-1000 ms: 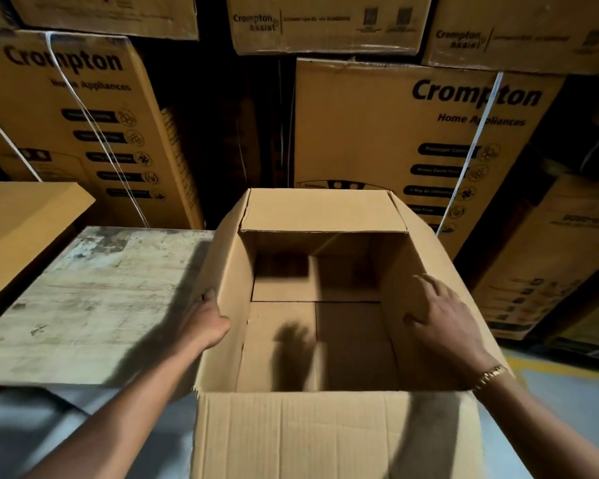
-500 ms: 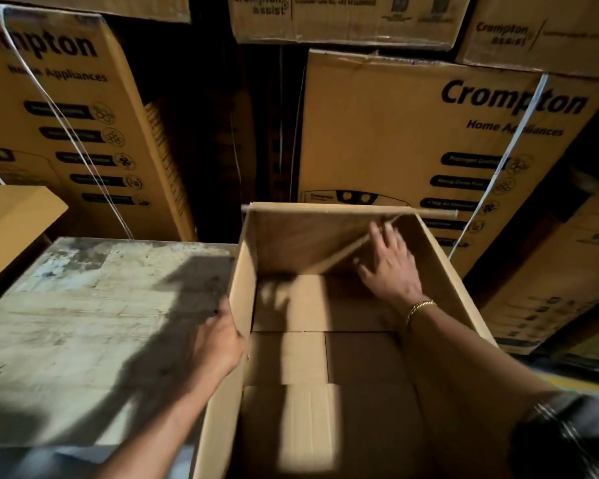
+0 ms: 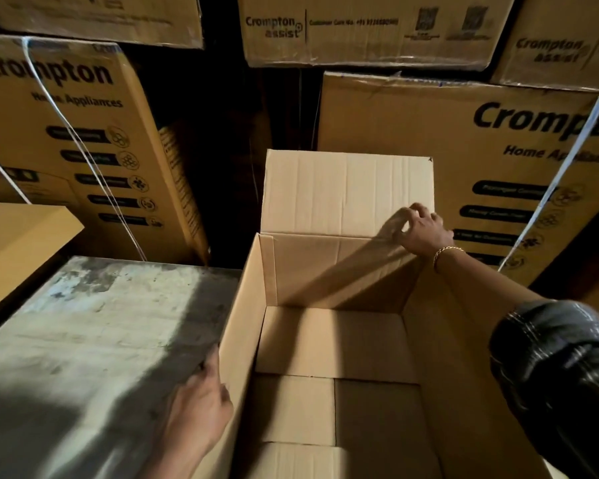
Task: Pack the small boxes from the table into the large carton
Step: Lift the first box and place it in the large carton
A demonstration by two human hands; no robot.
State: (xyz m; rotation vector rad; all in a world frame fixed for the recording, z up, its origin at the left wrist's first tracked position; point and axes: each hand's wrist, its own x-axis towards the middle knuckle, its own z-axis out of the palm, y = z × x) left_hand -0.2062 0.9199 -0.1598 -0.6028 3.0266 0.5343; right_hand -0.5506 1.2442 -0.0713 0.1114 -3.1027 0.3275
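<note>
The large carton (image 3: 242, 305) stands open in front of me, and its floor holds nothing. Its far flap (image 3: 346, 191) stands upright. My right hand (image 3: 419, 229) reaches across to the far right corner, its blurred fingers curled at the flap's lower right edge. My left hand (image 3: 198, 416) rests flat against the outside of the left wall, thumb pointing up along it. The worn table (image 3: 83, 340) lies to the left of the carton, and I see no small boxes on it.
Tall printed cartons (image 3: 66, 140) are stacked close behind the table and the open carton, with another large one (image 3: 464, 160) at the back right. A plain tan board or box corner (image 3: 14, 243) juts in at the left edge.
My right hand has moved from inside the carton out to the far right corner, and the far flap has swung from folded inward to upright. The left hand stays on the left wall.
</note>
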